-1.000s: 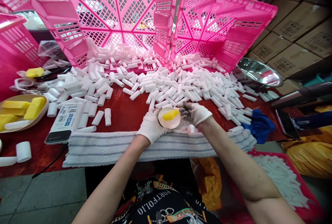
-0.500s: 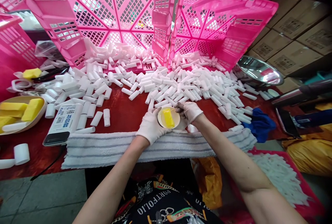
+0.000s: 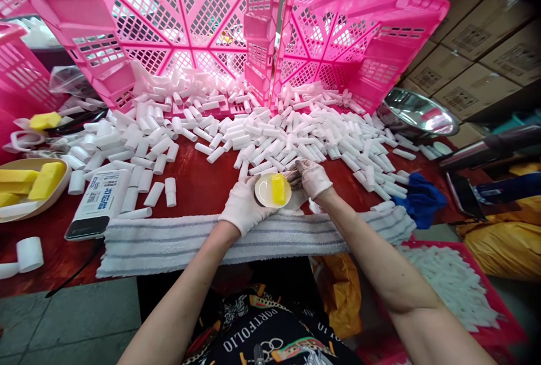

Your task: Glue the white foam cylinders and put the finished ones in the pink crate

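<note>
My left hand (image 3: 243, 205), in a white glove, is wrapped round the left side of a small round white dish (image 3: 264, 190) and holds it just above the towel's far edge. A yellow block (image 3: 278, 189) lies in the right half of the dish. At the dish's right rim my right hand (image 3: 311, 178), gloved with darkened fingertips, has its fingers curled together; whatever is between them is hidden. Beyond both hands spreads a heap of short white plastic tubes (image 3: 291, 134).
Two pink crates (image 3: 190, 48) (image 3: 363, 72) lie tipped toward me behind the tubes. A striped towel (image 3: 169, 244) lines the table's front edge. Left are a scale (image 3: 95, 201) and a bowl (image 3: 63, 182) of yellow blocks. Right are a steel bowl (image 3: 416, 114) and a blue cloth (image 3: 420, 199).
The yellow block has shifted from the middle of the dish to its right side. My right fingers have drawn back slightly from over the dish. My left hand keeps its hold.
</note>
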Demonstrator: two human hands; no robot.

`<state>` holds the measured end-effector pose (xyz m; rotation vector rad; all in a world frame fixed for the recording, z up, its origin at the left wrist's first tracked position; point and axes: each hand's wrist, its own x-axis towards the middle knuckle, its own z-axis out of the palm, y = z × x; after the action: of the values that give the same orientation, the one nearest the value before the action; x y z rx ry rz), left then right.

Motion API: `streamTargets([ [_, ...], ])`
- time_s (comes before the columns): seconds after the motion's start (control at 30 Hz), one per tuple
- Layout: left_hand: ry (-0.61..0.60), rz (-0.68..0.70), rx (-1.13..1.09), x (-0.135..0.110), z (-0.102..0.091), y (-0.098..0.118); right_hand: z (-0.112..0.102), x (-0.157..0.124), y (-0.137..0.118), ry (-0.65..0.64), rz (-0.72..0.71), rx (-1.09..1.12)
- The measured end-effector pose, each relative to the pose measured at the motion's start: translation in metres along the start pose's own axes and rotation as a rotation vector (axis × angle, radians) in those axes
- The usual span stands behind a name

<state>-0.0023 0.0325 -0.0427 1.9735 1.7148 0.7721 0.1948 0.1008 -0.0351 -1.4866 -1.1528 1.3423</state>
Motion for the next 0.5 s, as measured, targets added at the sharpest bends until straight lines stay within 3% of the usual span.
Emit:
streamTargets([
  [0.23, -0.015, 0.035, 0.019, 0.001, 0.000, -0.002, -0.015, 0.005, -0.001, 0.012, 0.069, -0.153],
  [0.5, -0.012, 0.034, 0.014, 0.000, -0.001, -0.002, -0.031, 0.001, 0.009, 0.038, 0.205, 0.075],
])
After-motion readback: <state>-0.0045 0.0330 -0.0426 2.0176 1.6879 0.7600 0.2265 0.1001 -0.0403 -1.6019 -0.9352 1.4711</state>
